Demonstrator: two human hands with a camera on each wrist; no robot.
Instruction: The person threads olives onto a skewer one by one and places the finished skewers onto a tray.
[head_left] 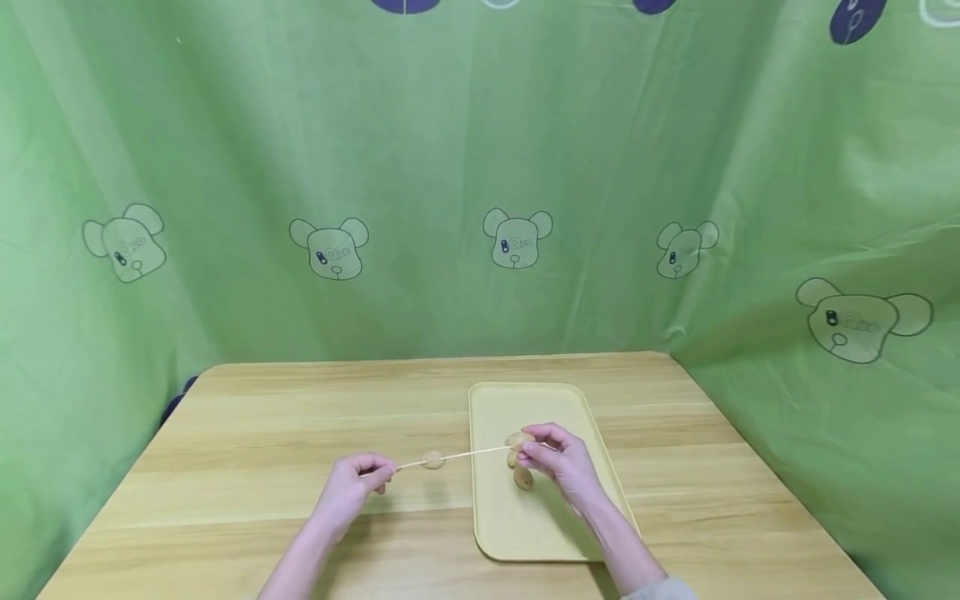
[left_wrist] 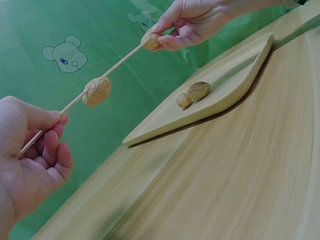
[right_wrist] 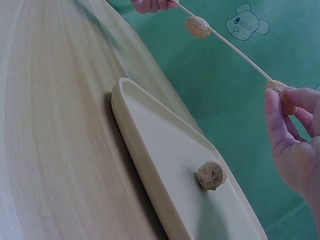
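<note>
Head view: left hand [head_left: 357, 482] pinches stick [head_left: 477, 452], right hand [head_left: 566, 468] pinches ball [head_left: 515, 440] at its tip, above tray [head_left: 498, 525] near left edge. Seemingly threading; next needs steady push.

1. The left hand [left_wrist: 22, 170] pinches a thin skewer [left_wrist: 122, 61] running through a wrinkled tan ball [left_wrist: 96, 91].
2. The right hand [left_wrist: 195, 22] pinches another ball [left_wrist: 150, 41] at the skewer's far end.
3. Two brownish balls [left_wrist: 199, 90] lie in a pale tray [left_wrist: 160, 117] on the table [left_wrist: 225, 175].
</note>
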